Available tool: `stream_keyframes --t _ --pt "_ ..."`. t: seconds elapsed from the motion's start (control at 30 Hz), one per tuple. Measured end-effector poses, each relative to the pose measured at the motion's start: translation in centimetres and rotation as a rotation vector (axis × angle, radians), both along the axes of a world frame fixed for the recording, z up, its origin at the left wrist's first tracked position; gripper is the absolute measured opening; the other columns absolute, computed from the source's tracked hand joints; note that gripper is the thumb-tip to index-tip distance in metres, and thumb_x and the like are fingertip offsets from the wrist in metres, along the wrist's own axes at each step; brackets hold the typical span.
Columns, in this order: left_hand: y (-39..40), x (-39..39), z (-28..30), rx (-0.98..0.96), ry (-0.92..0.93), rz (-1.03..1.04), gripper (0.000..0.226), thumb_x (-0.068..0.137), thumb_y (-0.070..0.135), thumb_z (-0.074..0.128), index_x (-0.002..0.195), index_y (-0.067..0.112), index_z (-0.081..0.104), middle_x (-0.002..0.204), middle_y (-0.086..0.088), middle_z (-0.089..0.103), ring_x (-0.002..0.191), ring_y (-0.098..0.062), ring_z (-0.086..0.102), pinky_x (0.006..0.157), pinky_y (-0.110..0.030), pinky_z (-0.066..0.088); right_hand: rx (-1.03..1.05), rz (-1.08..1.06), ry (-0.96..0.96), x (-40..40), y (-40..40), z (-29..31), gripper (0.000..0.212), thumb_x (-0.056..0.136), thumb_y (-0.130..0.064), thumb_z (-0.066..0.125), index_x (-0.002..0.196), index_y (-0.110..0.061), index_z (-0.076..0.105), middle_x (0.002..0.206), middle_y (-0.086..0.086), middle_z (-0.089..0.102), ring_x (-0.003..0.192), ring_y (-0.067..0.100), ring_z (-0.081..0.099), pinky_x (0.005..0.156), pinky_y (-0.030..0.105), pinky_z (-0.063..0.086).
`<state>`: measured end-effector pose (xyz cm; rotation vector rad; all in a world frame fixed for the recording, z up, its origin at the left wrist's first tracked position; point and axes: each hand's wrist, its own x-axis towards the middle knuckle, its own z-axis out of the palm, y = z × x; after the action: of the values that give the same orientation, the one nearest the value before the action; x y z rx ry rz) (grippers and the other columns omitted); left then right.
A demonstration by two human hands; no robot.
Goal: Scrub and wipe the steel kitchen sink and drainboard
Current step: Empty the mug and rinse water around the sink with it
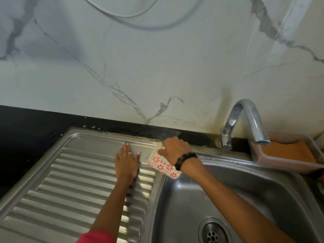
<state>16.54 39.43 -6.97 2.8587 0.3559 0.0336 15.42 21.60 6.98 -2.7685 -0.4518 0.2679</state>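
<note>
One flowered cup (164, 164) gripped by right hand (175, 148); left hand (127, 163) flat on drainboard (70, 186).

Tap (245, 123) overhangs basin (192, 199); tray (287, 155) blocks right rim.

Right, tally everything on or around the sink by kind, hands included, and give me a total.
Hands: 2, left hand flat on the drainboard, right hand gripping the cup
Cups: 1, flowered cup, tipped over
Taps: 1, tap
Sink bowls: 1, sink
Drainboards: 1
Drain strainers: 1, drain
Plastic trays: 1, tray
Total: 8
</note>
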Motion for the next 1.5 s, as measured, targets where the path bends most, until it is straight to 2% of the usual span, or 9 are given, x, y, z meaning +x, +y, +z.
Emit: stream_keyframes --t 0.17,0.37,0.57,0.67,0.97,1.1,1.33,1.4,1.5 --pt "-5.3 -0.9 -0.9 0.072 0.05 -0.275 0.061 0.099 0.041 0.009 0.147 0.009 -0.01 0.155 -0.01 -0.012 0.144 -0.021 -0.01 0.118 -0.036 -0.002 0.002 -0.116 0.023 -0.6 -2.4 -0.4 0.031 0.096 -0.029 0.045 0.104 -0.003 0.061 0.104 0.015 0.065 0.092 0.028 0.063 0.082 0.035 0.049" --pt "-6.3 -2.7 -0.8 -0.053 0.074 -0.745 0.09 0.068 0.072 -0.029 0.143 0.026 -0.011 0.153 0.008 -0.011 0.143 -0.007 -0.009 0.119 -0.032 0.0 0.123 -0.29 0.034 -3.7 -8.5 -0.9 0.031 0.096 -0.028 0.046 0.111 -0.005 0.06 0.108 0.012 0.064 0.094 0.023 0.062 0.079 0.028 0.047" --pt "-7.3 -2.3 -0.6 -0.184 -0.016 -0.372 0.069 0.094 0.057 0.012 0.144 0.018 -0.014 0.152 0.001 -0.018 0.143 -0.015 -0.012 0.116 -0.028 -0.007 0.072 -0.283 0.1 -3.3 -9.4 -0.1 0.032 0.096 -0.028 0.047 0.109 -0.003 0.061 0.104 0.014 0.066 0.09 0.024 0.064 0.071 0.027 0.046" --pt "-8.5 -1.3 -0.4 0.003 0.037 -0.234 0.074 0.091 0.057 0.003 0.146 0.009 -0.011 0.156 -0.01 -0.012 0.144 -0.023 -0.009 0.115 -0.033 -0.005 0.08 -0.242 0.123 -1.9 -8.3 0.5 0.031 0.096 -0.028 0.047 0.104 -0.002 0.062 0.1 0.015 0.067 0.087 0.026 0.066 0.071 0.029 0.047" --pt "-12.5 -0.9 -1.3 0.033 0.037 -0.683 0.063 0.098 0.047 0.014 0.147 0.014 -0.009 0.15 -0.002 -0.022 0.139 -0.017 -0.02 0.118 -0.037 -0.004 0.108 -0.357 0.085 -2.0 -10.3 -0.9 0.029 0.097 -0.026 0.045 0.105 -0.003 0.061 0.1 0.012 0.065 0.086 0.021 0.063 0.061 0.019 0.043" --pt "-13.0 -2.1 -1.1 0.132 0.006 -0.956 0.069 0.084 0.055 -0.008 0.145 0.022 -0.012 0.154 0.004 -0.014 0.142 -0.011 -0.014 0.113 -0.025 -0.014 0.184 -0.466 0.06 -4.9 -13.3 -1.6 0.03 0.097 -0.027 0.043 0.103 -0.004 0.061 0.099 0.009 0.066 0.084 0.018 0.064 0.058 0.012 0.039" --pt "-13.7 -1.4 -1.8 -0.255 -0.116 -0.298 0.09 0.079 0.072 -0.007 0.145 0.01 -0.008 0.155 -0.006 -0.008 0.142 -0.017 -0.011 0.112 -0.026 -0.01 0.149 -0.478 0.184 -5.2 -14.2 -2.3 0.025 0.095 -0.027 0.048 0.091 -0.006 0.061 0.098 0.012 0.068 0.079 0.019 0.066 0.058 0.018 0.043" --pt "-14.6 -1.0 -1.8 -0.188 -0.09 -0.284 0.092 0.08 0.07 -0.011 0.146 0.007 -0.004 0.155 -0.009 -0.008 0.143 -0.022 -0.008 0.114 -0.029 -0.008 0.16 -0.453 0.188 -4.2 -13.9 -2.3 0.025 0.094 -0.028 0.049 0.091 -0.007 0.061 0.096 0.012 0.068 0.078 0.019 0.066 0.057 0.017 0.042" --pt "-16.9 -1.0 -2.5 -0.035 -0.105 -0.434 0.075 0.092 0.05 0.026 0.146 0.001 0.008 0.151 -0.016 -0.003 0.142 -0.032 0.006 0.116 -0.04 0.007 0.133 -0.444 0.141 -2.8 -13.7 -2.0 0.028 0.095 -0.029 0.049 0.099 -0.005 0.061 0.099 0.011 0.066 0.078 0.018 0.061 0.06 0.019 0.039"
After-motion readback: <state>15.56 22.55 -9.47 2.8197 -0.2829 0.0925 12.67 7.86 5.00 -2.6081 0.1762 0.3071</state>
